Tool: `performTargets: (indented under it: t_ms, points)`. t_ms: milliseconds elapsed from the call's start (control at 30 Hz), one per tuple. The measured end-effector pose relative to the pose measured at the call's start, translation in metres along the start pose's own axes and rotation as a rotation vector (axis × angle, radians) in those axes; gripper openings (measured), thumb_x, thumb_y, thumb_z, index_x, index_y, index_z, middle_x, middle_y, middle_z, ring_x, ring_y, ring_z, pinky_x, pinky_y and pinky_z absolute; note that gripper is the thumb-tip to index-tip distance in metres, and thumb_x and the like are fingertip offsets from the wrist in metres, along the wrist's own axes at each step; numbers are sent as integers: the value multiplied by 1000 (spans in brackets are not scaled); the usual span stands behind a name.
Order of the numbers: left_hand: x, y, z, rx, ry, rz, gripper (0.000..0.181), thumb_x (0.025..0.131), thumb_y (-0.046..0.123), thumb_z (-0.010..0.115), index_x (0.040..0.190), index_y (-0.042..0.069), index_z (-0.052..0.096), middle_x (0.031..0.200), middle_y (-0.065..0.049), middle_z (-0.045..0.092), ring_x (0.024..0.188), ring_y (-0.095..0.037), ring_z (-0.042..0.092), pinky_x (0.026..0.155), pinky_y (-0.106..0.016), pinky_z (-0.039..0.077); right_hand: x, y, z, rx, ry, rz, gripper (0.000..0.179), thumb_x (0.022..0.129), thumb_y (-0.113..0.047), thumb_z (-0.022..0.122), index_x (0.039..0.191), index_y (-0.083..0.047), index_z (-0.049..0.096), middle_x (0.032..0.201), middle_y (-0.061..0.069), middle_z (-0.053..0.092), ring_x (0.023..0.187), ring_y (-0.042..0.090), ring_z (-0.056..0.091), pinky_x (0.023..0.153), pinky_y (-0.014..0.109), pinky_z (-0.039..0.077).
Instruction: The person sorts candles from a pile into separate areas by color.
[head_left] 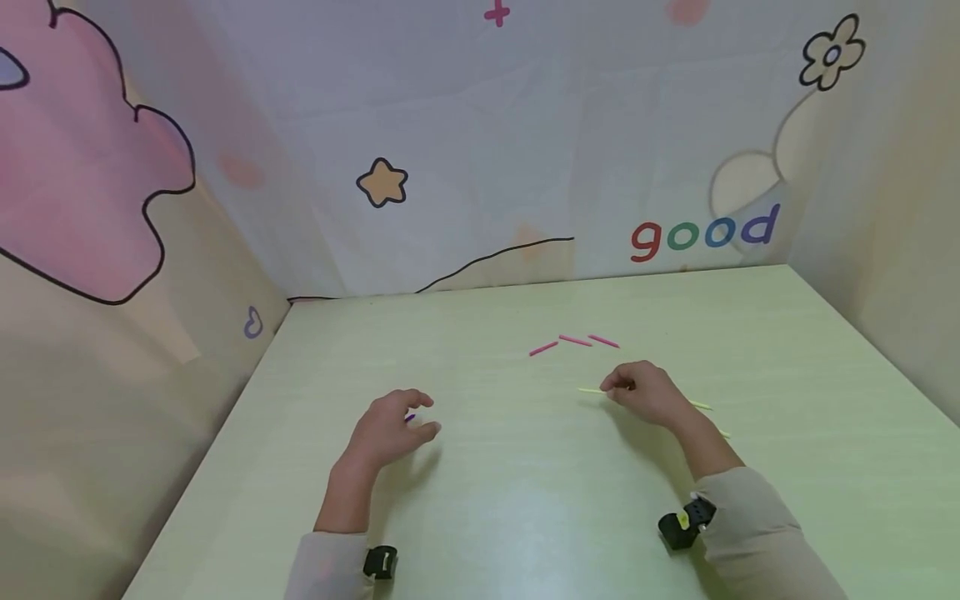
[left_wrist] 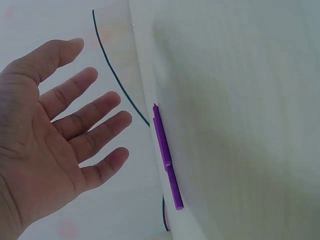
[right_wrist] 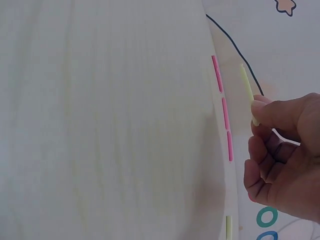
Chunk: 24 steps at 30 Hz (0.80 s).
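Note:
My right hand (head_left: 647, 393) pinches a thin pale-yellow stick (right_wrist: 247, 87) between thumb and forefinger, above the table. In the head view, the stick's free end points left. Two more yellow sticks (head_left: 701, 406) show partly from behind my right hand and forearm. To the left, my left hand (head_left: 386, 432) hovers with spread, relaxed fingers and holds nothing. Purple sticks (left_wrist: 162, 139) lie on the table near it, end to end and partly overlapping in the left wrist view; the hand mostly hides them from the head view.
Three pink sticks (head_left: 575, 341) lie in a loose arc farther back on the pale green table (head_left: 480, 517). A printed cloth backdrop (head_left: 480, 150) rises along the table's far edge, and cloth also hangs at both sides.

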<state>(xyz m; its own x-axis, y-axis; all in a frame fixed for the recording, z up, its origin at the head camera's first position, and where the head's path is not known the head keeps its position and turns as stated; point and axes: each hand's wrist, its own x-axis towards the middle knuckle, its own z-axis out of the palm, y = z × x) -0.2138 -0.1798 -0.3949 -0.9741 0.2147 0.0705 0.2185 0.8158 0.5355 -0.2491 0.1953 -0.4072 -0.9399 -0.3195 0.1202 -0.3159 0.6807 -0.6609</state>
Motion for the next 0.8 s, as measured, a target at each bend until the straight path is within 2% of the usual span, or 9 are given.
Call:
performTargets:
  t_ms: [267,533,800]
  points:
    - [1,8,8,-41,-18,29,34,82,26,68,112,9,63,112,-10,61,99,-31,56,78,-44,45,-12,0,-9,5,7,30,10,87,0,58,92,2,67,84,6,63,77,21,53,68,35,43]
    - [4,18,15,-84,-38,42,36,83,27,68,113,10,63,114,-6,60,105,-32,54,83,-45,44,-19,6,-18,10,23,58,11,86,0,58,92,2,67,84,5,62,77,21,51,68,35,42]
    - [7,30,22,-106,-75,62,38,84,29,67,116,10,62,115,-9,59,104,-31,54,83,-44,44,-30,12,-27,11,26,111,12,87,-1,57,95,3,65,85,6,61,77,21,51,66,34,42]
